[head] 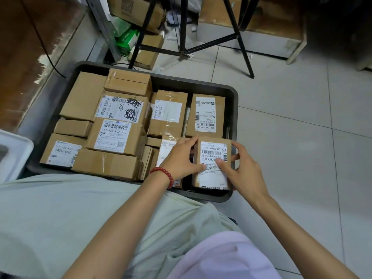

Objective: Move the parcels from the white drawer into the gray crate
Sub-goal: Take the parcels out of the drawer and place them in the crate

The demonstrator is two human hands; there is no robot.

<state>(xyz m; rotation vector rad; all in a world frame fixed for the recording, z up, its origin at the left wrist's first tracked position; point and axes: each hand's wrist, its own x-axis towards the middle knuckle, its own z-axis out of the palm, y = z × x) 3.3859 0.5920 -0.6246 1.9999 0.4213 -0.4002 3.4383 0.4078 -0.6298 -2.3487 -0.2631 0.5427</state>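
Placement step, by judgement: parcel sits in last gap of gray crate, lower right of centre. Fingers of left hand curl on parcel's left edge, thumb on label. Right hand pinches right edge. Other parcels fill crate. White drawer at left frame edge. Next move calls for release, then reach to drawer.

I see brown parcels bearing white labels with black barcodes, one label scribbled over in black, a dark gray crate, a white drawer, pale gray floor tiles, and my red bead bracelet.
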